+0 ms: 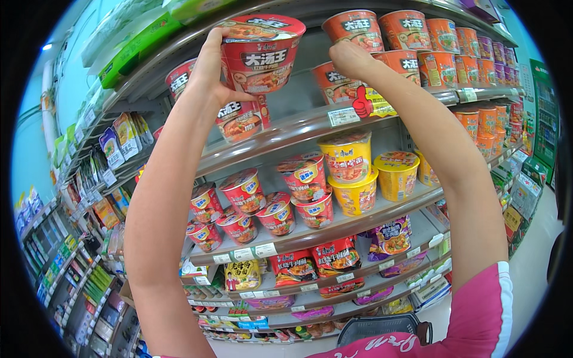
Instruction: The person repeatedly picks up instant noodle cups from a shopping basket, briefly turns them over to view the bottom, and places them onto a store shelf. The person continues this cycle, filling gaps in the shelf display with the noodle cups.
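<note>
My left hand (210,71) grips a large red instant noodle bowl (264,56) by its left side, thumb below and fingers at the lid's edge. The bowl is tilted so that part of its lid shows. Beneath it, another red noodle bowl (241,125) sits on the upper shelf. My right hand (351,58) is curled in front of a stack to the right, between an upper orange-red noodle bowl (358,29) and a lower orange-red noodle bowl (329,89). Its fingertips are hidden, so whether it grips anything is unclear.
The brown-edged upper shelf (286,138) carries price tags and a red thumb-shaped sign (362,103). Below stand small red noodle cups (241,190) and yellow noodle tubs (347,156). Bagged noodles (335,259) lie lower. A dark basket (378,326) is near my body.
</note>
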`<state>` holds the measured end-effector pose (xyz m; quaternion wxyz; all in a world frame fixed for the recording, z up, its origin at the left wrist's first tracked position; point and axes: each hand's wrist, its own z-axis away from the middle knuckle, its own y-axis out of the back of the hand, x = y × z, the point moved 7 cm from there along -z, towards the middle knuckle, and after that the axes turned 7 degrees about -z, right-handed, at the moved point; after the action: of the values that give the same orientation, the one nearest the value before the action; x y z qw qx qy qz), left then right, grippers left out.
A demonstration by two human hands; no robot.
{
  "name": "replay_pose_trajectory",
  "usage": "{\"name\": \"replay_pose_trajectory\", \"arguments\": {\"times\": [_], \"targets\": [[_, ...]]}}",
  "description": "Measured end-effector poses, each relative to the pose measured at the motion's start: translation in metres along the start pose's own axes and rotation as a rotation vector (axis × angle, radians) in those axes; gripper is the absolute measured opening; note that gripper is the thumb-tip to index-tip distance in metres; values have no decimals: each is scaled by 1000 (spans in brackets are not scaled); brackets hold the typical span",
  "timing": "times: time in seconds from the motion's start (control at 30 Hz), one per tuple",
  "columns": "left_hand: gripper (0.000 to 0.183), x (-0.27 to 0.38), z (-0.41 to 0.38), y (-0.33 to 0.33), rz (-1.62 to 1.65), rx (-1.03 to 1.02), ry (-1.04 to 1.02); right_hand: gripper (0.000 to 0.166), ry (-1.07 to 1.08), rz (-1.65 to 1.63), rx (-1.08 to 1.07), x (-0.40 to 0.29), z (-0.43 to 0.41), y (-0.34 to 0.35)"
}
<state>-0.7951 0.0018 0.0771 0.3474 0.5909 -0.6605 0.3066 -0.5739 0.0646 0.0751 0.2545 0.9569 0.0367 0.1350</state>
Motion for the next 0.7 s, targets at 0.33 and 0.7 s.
{"name": "replay_pose_trajectory", "arguments": {"times": [0.33, 0.7], "targets": [[72, 2, -5, 32, 70, 96, 69, 14, 54, -11, -53, -6, -4, 13], [66, 2, -16, 29, 119, 102, 65, 12, 232, -143, 78, -26, -1, 31]]}}
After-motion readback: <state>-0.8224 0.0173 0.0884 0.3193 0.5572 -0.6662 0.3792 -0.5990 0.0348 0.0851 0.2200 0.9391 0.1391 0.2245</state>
